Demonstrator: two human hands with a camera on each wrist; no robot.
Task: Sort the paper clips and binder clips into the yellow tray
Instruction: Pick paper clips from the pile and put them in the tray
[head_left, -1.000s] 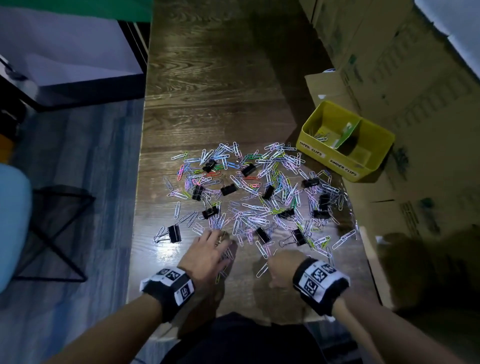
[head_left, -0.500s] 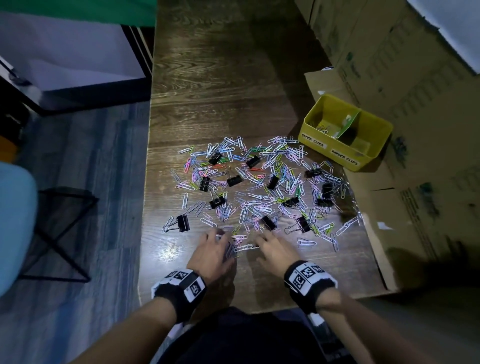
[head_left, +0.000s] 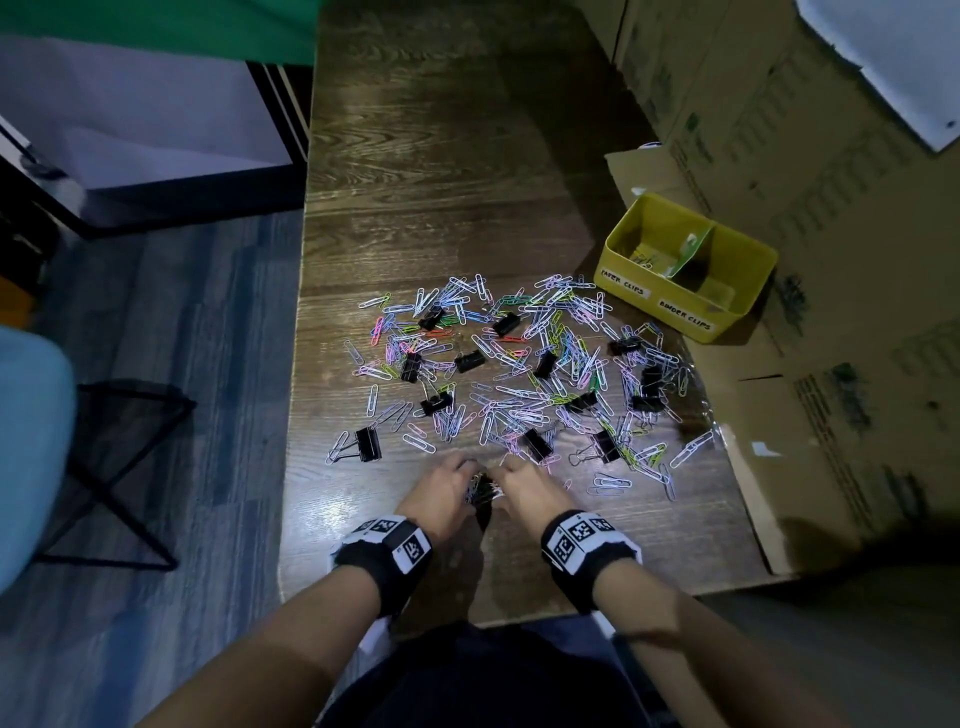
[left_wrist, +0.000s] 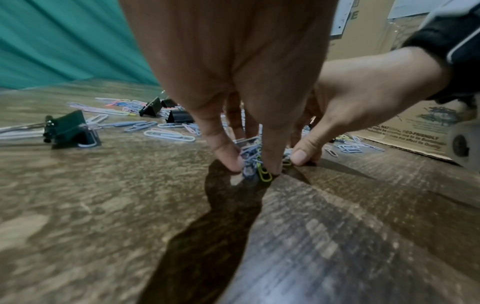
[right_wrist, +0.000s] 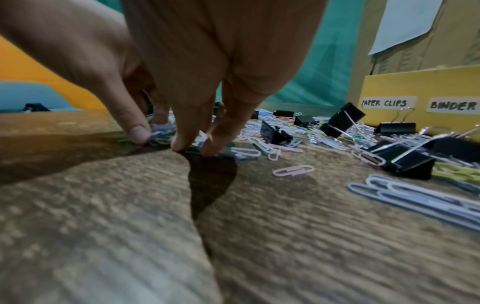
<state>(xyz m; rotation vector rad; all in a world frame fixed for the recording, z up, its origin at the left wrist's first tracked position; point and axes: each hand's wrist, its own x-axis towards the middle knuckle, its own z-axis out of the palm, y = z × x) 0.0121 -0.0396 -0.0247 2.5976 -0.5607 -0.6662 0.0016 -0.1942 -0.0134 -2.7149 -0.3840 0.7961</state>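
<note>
The left hand (head_left: 441, 496) and the right hand (head_left: 524, 491) meet at the near edge of the scatter, fingertips down on the bench (head_left: 447, 171), and between them they squeeze a small bunch of paper clips (head_left: 482, 488); the wrist views show curled fingers (left_wrist: 228, 158) of the left and the thumb of the right pressed against the bunch from opposite sides, so both hands are clamped on it rather than spread. The bunch has no clear long axis; it is a tangled heap. The yellow tray (head_left: 670, 306) lies well apart, ahead and to the person's right, beyond the whole spread of loose clips, so the right hand is the nearer one for the carry. The tray is split by a green divider (head_left: 693, 249): the left compartment, labelled PAPER CLIPS, holds a few clips, while the right one, labelled BINDER CLIPS, shows no clips that can be made out. Black binder clips (head_left: 368, 444) still lie scattered among the coloured paper clips across the middle of the bench, so the sorting looks barely begun.
</note>
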